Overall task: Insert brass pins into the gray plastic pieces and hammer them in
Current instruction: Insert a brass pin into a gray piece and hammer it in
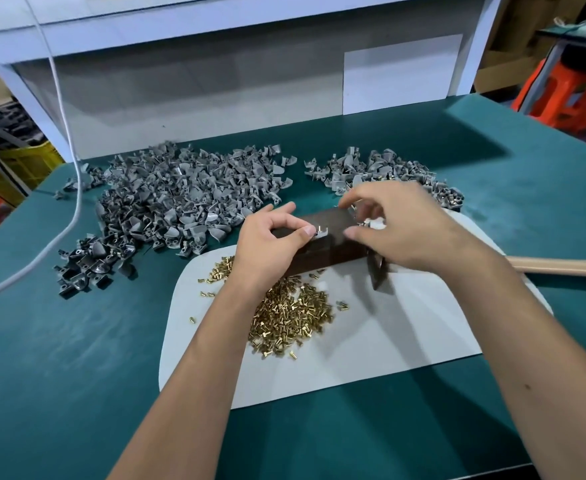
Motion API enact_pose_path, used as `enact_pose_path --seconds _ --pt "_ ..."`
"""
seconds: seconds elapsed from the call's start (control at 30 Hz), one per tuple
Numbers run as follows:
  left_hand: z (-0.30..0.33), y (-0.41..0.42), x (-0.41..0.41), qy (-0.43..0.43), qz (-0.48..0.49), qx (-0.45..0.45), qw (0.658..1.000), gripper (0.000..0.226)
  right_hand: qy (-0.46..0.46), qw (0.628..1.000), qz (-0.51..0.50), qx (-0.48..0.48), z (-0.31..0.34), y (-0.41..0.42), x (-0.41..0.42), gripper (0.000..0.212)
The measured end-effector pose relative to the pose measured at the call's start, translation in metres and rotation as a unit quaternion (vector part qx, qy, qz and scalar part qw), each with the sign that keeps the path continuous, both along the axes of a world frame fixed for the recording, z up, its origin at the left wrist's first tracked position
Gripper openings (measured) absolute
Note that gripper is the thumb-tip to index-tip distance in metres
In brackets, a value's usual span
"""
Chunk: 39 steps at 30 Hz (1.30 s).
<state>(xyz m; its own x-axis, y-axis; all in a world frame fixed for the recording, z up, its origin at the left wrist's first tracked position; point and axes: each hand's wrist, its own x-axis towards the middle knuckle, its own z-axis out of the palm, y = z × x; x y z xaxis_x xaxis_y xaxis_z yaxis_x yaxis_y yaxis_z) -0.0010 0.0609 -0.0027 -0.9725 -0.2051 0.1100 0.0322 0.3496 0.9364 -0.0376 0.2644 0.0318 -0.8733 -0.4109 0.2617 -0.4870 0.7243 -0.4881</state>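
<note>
On the left of the green table [76, 358] lies the big heap of gray pieces [180, 199], with a darker clump [90, 265] nearer; a white cable [66, 188] runs past them. A careless sweep of the left forearm could scatter that heap, or drag brass pins [291, 313] off the white mat [388, 334], since the forearm crosses just over the pin pile.

At centre, the left hand [270, 244] reaches in over the pins and rests at the near-left end of the dark block [329, 237]. Its thumb and forefinger are curled together, pinching a small gray piece [321, 233] on the block's top. The piece is small and sits by the block's edge; a loose pinch could likely let it tip or slide off, and a pin started crooked would probably bend or jam when struck. Fingers this close to the piece are also at risk once hammering starts.

To the right, the right hand [399, 226] arches over the block's far-right end, wrist raised, fingers curled downward around small light bits [371, 223]; whether these are pins or another piece I cannot tell. Beneath its wrist lies the hammer [561, 266], its wooden handle running off right, head by the block. The wrist could knock it. Far right lies a smaller heap [381, 168].
</note>
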Motion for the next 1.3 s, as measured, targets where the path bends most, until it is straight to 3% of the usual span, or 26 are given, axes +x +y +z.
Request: enact_pose_path --seconds 0.1,0.3,0.47,0.57,0.63,0.73,0.83,0.97,1.13,1.3 --pt "0.002 -0.001 0.001 0.014 0.000 0.030 0.999 0.020 0.026 0.996 0.090 0.001 -0.004 -0.022 -0.002 0.031" --pt "0.004 -0.007 -0.002 0.040 0.036 0.041 0.998 0.019 0.112 0.988 0.062 -0.088 -0.023 -0.025 -0.011 0.016" --pt "0.003 -0.040 -0.005 0.047 0.209 -0.155 0.964 0.015 0.083 0.982 -0.118 -0.123 -0.038 -0.008 -0.019 0.019" --pt "-0.001 -0.063 -0.001 -0.001 0.295 -0.201 0.934 0.024 0.073 0.970 -0.180 -0.147 -0.040 -0.006 -0.022 0.025" --pt "-0.006 -0.077 0.001 -0.032 0.311 -0.250 0.917 0.011 0.069 0.963 -0.200 -0.167 -0.040 -0.006 -0.022 0.035" --pt "-0.010 -0.091 0.004 -0.061 0.305 -0.263 0.913 0.023 0.091 0.957 -0.196 -0.193 -0.038 -0.008 -0.017 0.040" --pt "-0.009 -0.105 0.006 -0.061 0.284 -0.235 0.928 0.017 0.148 0.959 -0.152 -0.187 -0.033 -0.019 -0.002 0.030" --pt "-0.008 -0.124 0.012 -0.052 0.248 -0.193 0.948 0.019 0.204 0.967 0.007 -0.154 -0.030 -0.055 0.031 0.022" --pt "-0.006 -0.132 0.014 -0.070 0.234 -0.194 0.950 0.020 0.213 0.950 0.229 -0.010 -0.032 -0.105 0.068 0.014" --pt "-0.006 -0.132 0.010 -0.086 0.236 -0.172 0.953 0.026 0.175 0.950 0.241 0.095 -0.037 -0.152 0.083 0.026"
